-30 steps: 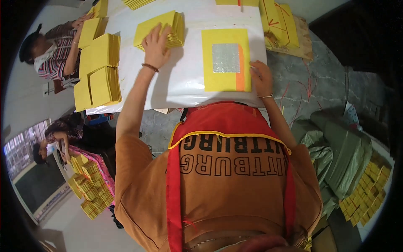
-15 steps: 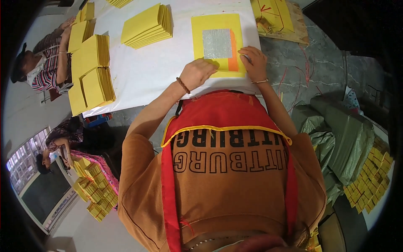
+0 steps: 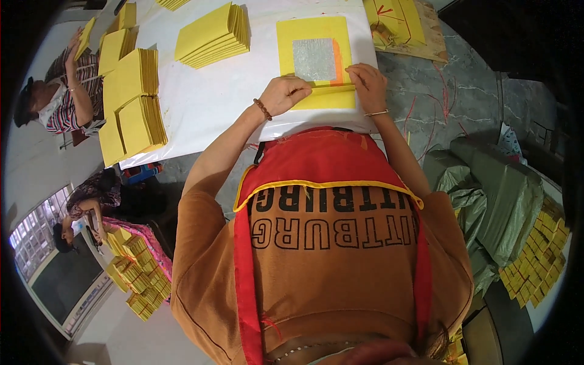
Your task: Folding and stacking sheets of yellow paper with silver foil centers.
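White plastic covered the table (image 3: 201, 103), where a rectangular yellow paper sheet (image 3: 291, 33) lay beneath a square silver foil patch (image 3: 313, 59). Creasing evenly along the patch's near side seemed best: my left hand (image 3: 283, 96) pinched the fold (image 3: 333, 89) there, fingertips closed; right of the patch, my right hand (image 3: 370, 86) touched the sheet, closure unclear.
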Demonstrator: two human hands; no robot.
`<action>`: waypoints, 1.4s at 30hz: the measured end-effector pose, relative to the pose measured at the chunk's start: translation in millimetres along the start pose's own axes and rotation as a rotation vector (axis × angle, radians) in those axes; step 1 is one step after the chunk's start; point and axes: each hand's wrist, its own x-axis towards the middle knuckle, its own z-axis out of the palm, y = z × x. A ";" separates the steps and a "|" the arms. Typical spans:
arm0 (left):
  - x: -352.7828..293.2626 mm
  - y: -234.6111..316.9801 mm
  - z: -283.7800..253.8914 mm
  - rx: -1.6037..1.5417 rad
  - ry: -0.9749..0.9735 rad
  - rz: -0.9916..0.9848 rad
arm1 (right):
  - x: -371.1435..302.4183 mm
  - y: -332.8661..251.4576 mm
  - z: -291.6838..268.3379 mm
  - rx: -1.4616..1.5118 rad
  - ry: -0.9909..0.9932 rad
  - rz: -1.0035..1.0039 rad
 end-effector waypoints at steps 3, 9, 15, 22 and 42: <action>1.9 -2.5 0.3 -0.067 -0.024 -0.058 | 0.7 -0.2 -0.3 0.038 0.010 0.004; 5.1 -4.2 0.2 -0.189 -0.072 -0.199 | 0.1 -2.5 -1.6 0.017 0.005 0.019; 7.4 -18.2 1.2 -0.347 -0.039 -0.289 | 3.6 -1.0 -17.6 0.348 -0.129 -0.001; 10.5 -12.8 -4.8 -0.400 -0.058 -0.338 | -1.3 -4.5 -17.0 0.003 -0.087 -0.078; 2.6 3.6 8.3 0.135 0.086 0.326 | -1.6 -2.0 -14.8 -0.033 -0.136 -0.068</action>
